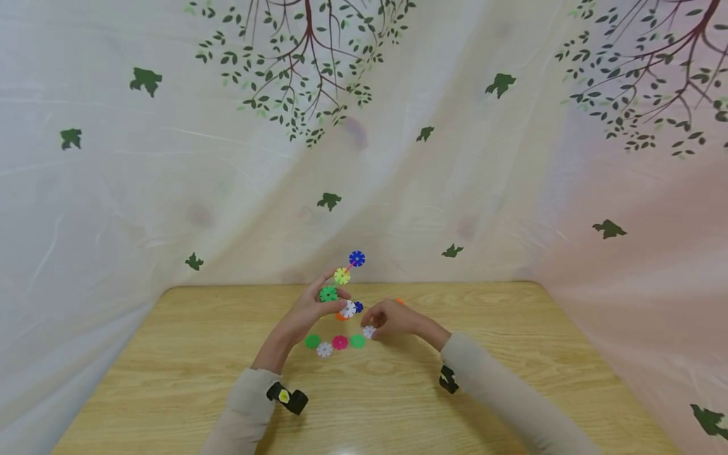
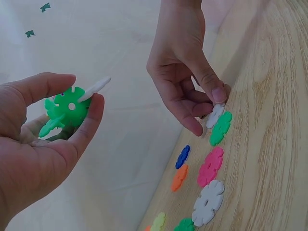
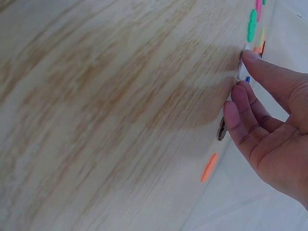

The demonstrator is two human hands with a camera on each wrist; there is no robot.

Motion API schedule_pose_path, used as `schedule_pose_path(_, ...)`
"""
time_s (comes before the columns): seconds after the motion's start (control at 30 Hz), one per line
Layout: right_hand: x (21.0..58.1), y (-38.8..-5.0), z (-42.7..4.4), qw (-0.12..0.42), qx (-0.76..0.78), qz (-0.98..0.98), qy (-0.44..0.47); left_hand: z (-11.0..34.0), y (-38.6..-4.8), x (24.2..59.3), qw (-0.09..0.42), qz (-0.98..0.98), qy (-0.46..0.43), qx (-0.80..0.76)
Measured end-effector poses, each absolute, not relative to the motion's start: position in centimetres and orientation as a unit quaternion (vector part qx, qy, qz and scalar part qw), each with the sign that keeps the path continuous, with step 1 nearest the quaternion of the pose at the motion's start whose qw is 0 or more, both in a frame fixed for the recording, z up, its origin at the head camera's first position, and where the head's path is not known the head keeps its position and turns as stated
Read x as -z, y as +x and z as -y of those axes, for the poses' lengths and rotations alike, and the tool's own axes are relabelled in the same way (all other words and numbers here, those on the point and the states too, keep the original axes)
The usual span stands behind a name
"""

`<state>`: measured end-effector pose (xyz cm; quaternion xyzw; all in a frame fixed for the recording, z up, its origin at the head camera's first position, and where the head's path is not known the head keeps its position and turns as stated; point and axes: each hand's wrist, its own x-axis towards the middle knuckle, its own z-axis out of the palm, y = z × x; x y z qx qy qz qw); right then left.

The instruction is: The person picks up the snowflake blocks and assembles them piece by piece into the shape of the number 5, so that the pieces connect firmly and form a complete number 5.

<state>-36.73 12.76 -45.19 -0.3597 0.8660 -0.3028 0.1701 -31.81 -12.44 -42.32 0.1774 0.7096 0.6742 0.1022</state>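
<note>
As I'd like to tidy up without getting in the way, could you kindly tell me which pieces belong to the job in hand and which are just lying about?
In the job:
joined discs, held in the left hand
white disc, at the right hand's fingertips

Lying on the table, possibly spares:
pink disc
two green discs
second white disc
blue disc and orange disc

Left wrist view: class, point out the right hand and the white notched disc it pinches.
Right hand (image 2: 182, 60), left wrist view: middle of hand.
White notched disc (image 2: 215, 116), left wrist view: its uncovered face.
</note>
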Motion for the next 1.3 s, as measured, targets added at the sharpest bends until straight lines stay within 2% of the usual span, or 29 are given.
schedule_pose_path(0.97,45.44,-36.75,-12.45,0.179,0.38,-0.854,-0.306,12.56,-31.79,42.29,0.091,-0.695,0.173,-0.692)
schedule_pose_path(1.3,45.26,-36.92,-12.12,0.131,0.46,-0.833,-0.278,12.57,-32.01,42.44,0.067,-0.691,0.158,-0.702)
